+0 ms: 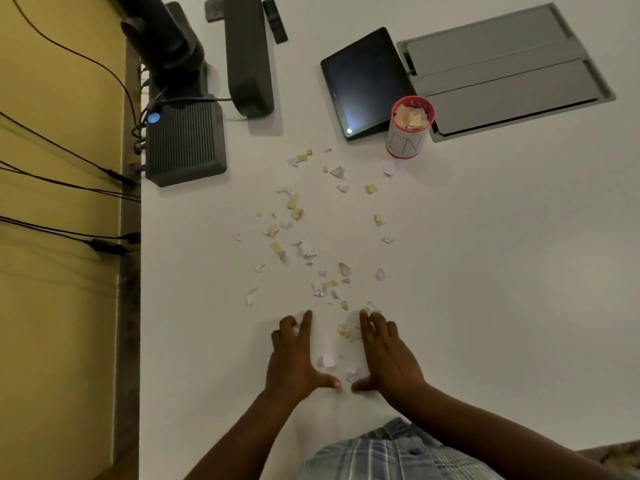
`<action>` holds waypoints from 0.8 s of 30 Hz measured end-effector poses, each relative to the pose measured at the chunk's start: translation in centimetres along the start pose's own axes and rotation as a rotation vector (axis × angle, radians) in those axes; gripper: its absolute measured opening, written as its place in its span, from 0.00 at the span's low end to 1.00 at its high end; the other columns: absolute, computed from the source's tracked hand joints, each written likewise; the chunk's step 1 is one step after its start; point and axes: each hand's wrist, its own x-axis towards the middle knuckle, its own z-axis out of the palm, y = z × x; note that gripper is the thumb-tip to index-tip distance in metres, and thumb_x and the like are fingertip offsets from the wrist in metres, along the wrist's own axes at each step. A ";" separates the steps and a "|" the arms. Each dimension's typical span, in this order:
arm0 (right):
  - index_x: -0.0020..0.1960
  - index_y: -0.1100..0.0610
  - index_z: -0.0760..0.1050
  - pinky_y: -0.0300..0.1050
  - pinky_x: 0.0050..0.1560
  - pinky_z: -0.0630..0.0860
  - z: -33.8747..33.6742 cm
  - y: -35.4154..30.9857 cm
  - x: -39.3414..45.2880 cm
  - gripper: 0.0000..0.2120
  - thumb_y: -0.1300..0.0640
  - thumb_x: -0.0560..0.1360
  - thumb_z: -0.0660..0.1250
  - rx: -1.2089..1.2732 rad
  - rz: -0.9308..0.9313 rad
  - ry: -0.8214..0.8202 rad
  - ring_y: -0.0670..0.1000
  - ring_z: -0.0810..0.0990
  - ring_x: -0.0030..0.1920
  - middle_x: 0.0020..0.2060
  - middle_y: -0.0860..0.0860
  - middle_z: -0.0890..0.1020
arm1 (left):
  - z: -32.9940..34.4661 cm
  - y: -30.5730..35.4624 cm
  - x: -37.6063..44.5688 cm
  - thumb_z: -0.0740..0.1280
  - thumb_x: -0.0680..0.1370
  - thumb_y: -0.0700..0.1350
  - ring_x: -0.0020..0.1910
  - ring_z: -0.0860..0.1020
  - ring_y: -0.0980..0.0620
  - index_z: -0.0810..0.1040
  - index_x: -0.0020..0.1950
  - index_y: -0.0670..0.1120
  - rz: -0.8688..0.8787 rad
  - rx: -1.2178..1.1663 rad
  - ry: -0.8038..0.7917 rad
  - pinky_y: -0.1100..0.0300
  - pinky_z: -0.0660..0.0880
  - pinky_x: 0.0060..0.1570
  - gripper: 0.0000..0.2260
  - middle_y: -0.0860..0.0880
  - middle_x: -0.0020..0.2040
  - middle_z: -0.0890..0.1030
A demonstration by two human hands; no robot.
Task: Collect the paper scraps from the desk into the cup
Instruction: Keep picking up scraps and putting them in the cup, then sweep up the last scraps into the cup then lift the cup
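White and yellow paper scraps [304, 247] lie scattered down the middle of the white desk [485, 254]. A red-rimmed white cup [408, 133], holding several scraps, stands far ahead beside a tablet. My left hand [294, 358] and my right hand [384, 355] rest edge-down on the desk near me, fingers together, palms facing each other. They cup a small pile of scraps [346, 332] between them, thumbs almost touching. A bit of white paper shows under my left fingers.
A dark tablet [363, 81] lies behind the cup, with a grey cable hatch [502, 71] to its right. A black ribbed box [185, 140], a monitor stand [249, 53] and cables sit at the far left edge.
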 end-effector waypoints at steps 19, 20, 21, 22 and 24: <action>0.76 0.53 0.49 0.51 0.59 0.73 -5.2 -0.7 9.2 0.50 0.42 0.65 0.75 0.146 0.002 0.188 0.57 0.59 0.68 0.71 0.54 0.56 | -2.1 3.3 5.8 0.77 0.67 0.46 0.62 0.72 0.49 0.52 0.76 0.51 0.082 -0.322 0.186 0.59 0.75 0.60 0.45 0.46 0.66 0.60; 0.75 0.52 0.51 0.51 0.58 0.74 -5.4 -0.9 9.5 0.48 0.43 0.66 0.75 0.123 -0.024 0.176 0.56 0.60 0.67 0.70 0.54 0.57 | -2.6 3.5 6.4 0.77 0.67 0.48 0.62 0.72 0.49 0.52 0.76 0.51 0.081 -0.313 0.180 0.59 0.75 0.60 0.45 0.46 0.66 0.60; 0.75 0.51 0.53 0.50 0.56 0.74 -5.5 -1.1 9.8 0.44 0.44 0.67 0.74 0.104 -0.056 0.177 0.56 0.61 0.65 0.69 0.54 0.59 | -2.9 3.7 7.1 0.76 0.67 0.49 0.61 0.72 0.49 0.54 0.75 0.52 0.084 -0.305 0.177 0.58 0.75 0.60 0.43 0.46 0.66 0.60; 0.73 0.50 0.57 0.49 0.53 0.75 -5.6 -1.3 9.9 0.39 0.45 0.69 0.73 0.078 -0.093 0.185 0.56 0.63 0.64 0.67 0.54 0.61 | -3.2 3.8 7.6 0.76 0.68 0.49 0.61 0.72 0.49 0.56 0.74 0.52 0.096 -0.293 0.173 0.58 0.75 0.59 0.41 0.47 0.66 0.61; 0.70 0.51 0.62 0.46 0.44 0.75 -5.7 -1.6 9.9 0.29 0.50 0.73 0.69 0.000 -0.163 0.207 0.56 0.66 0.60 0.63 0.54 0.65 | -3.6 3.9 8.5 0.74 0.70 0.49 0.57 0.74 0.49 0.64 0.71 0.51 0.145 -0.244 0.172 0.60 0.75 0.57 0.33 0.48 0.63 0.64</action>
